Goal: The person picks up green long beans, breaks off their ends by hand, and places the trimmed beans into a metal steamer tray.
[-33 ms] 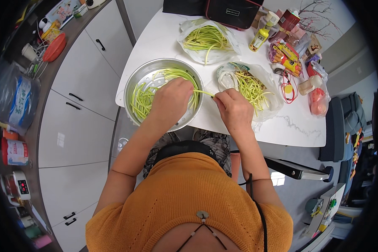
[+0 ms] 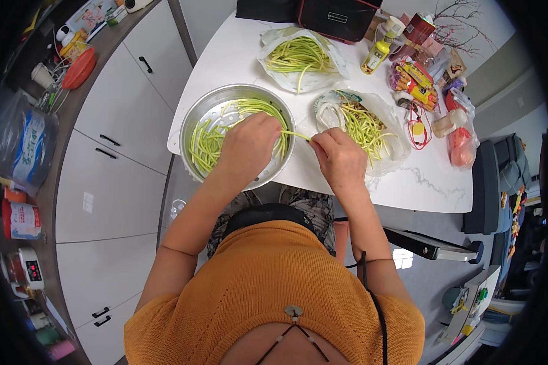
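Note:
A single green garlic scape (image 2: 295, 134) is stretched between my two hands. My left hand (image 2: 248, 143) pinches one part of it above the metal bowl. Its other end is held at the fingertips of my right hand (image 2: 341, 155), just off the bowl's right rim. The perforated metal bowl (image 2: 186, 125) holds many cut green pieces, partly covered by my left hand. Right of it, an open plastic bag (image 2: 399, 155) contains short green stem pieces and trimmings, close to my right hand. Farther back, long whole scapes (image 2: 298, 56) lie in another plastic bag (image 2: 338, 70).
A yellow bottle (image 2: 376, 56), packaged food (image 2: 414, 85), a red cord (image 2: 421, 131) and a bag of round pink things (image 2: 461, 149) crowd the table's right side. A black box (image 2: 338, 18) stands at the back. White cabinets (image 2: 106, 194) run along the left.

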A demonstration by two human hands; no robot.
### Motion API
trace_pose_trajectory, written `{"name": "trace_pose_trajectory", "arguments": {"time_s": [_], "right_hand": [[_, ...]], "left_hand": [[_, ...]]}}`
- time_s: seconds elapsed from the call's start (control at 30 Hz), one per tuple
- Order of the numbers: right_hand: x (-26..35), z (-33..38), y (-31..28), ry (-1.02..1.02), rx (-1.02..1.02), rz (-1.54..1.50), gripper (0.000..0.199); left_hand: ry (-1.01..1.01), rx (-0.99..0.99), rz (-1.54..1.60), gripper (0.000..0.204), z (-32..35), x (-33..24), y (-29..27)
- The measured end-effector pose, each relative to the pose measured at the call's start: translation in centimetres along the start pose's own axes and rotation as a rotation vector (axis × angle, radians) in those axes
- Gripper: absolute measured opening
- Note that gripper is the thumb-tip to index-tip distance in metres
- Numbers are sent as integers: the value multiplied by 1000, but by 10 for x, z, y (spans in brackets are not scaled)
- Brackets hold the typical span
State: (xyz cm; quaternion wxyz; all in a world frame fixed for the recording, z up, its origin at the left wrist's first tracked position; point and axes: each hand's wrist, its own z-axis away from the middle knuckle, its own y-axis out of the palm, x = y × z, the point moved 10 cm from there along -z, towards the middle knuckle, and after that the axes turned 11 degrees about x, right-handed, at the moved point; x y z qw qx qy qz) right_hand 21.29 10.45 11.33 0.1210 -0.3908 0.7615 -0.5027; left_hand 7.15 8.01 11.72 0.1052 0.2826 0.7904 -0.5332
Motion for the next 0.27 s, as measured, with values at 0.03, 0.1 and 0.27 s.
{"name": "trace_pose_trajectory", "arguments": {"time_s": [0.03, 0.1, 0.27], "right_hand": [[-8, 0, 3, 12, 22, -165, 12], [-23, 0, 9, 31, 62, -494, 10], [-49, 8, 17, 208, 24, -1001, 4]], "left_hand": [[13, 1, 5, 5, 0, 0, 2], [-51, 59, 176, 6, -1, 13, 7], [-77, 261, 517, 12, 1, 19, 40]]}}
